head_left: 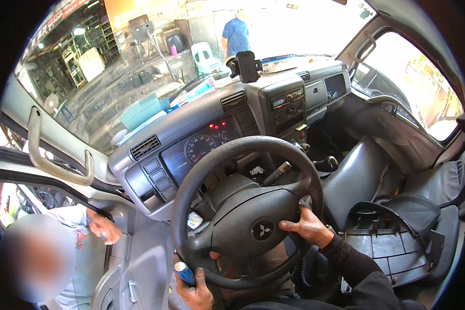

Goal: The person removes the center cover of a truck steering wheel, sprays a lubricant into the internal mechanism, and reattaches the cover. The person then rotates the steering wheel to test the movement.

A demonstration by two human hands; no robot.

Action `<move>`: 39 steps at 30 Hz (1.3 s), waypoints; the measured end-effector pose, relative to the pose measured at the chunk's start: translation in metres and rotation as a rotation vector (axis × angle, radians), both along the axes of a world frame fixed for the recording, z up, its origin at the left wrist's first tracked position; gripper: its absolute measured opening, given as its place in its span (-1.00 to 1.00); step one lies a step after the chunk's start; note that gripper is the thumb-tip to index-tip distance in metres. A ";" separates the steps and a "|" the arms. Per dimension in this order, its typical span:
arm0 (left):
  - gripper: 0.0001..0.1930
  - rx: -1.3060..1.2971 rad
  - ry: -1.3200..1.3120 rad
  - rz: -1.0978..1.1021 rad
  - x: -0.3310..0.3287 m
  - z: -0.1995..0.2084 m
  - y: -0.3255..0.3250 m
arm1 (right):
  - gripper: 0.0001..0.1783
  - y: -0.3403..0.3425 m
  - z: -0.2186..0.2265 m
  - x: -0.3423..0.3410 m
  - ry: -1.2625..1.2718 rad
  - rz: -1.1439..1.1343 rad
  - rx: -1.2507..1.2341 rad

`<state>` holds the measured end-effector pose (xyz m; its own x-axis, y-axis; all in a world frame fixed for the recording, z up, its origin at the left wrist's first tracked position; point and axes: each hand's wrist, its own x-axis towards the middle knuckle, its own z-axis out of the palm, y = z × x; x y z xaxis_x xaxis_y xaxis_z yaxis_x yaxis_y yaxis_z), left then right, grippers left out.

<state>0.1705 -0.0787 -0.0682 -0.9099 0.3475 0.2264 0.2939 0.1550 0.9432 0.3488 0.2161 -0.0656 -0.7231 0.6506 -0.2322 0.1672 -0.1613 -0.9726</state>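
Observation:
The black steering wheel (pixel 248 147) of a truck cab fills the middle of the view. My left hand (pixel 197 297) is low by the rim's lower left and wraps round a blue can (pixel 184 274) with a pale top. On the wheel's right spoke rests my right hand (pixel 312 228), its thumb stretched over the centre pad (pixel 237 217). A scrap of grey rag (pixel 306 200) shows at its fingertips, against the spoke. The fingers on the spoke's far side are partly hidden.
The dashboard (pixel 204 147) has red lights lit, and a phone holder (pixel 248 67) stands on top. A gear lever (pixel 326 164) and grey seat (pixel 356 175) are at right, with a black plastic panel (pixel 387 253) there. Another person's hand (pixel 104 227) is by the door at left.

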 end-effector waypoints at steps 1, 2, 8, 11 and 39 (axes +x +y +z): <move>-0.33 0.002 -0.005 -0.002 0.000 -0.001 0.001 | 0.15 -0.002 0.001 0.000 0.019 -0.014 0.025; -0.34 0.002 -0.010 -0.002 0.001 -0.001 0.000 | 0.16 -0.004 0.002 -0.001 -0.017 -0.034 0.002; -0.36 -0.100 -0.076 -0.029 -0.007 0.004 -0.008 | 0.17 -0.007 0.008 -0.001 0.002 -0.037 0.001; -0.39 -0.098 -0.076 -0.015 -0.007 0.003 -0.008 | 0.19 -0.004 0.006 0.003 -0.044 0.080 0.067; -0.30 -0.025 -0.079 -0.061 -0.003 0.010 -0.005 | 0.13 -0.078 0.062 -0.024 -0.278 0.161 1.231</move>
<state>0.1676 -0.0836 -0.0586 -0.9017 0.4073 0.1452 0.2280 0.1626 0.9600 0.3252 0.1381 -0.0040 -0.8379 0.4527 0.3048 0.3220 0.8610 -0.3936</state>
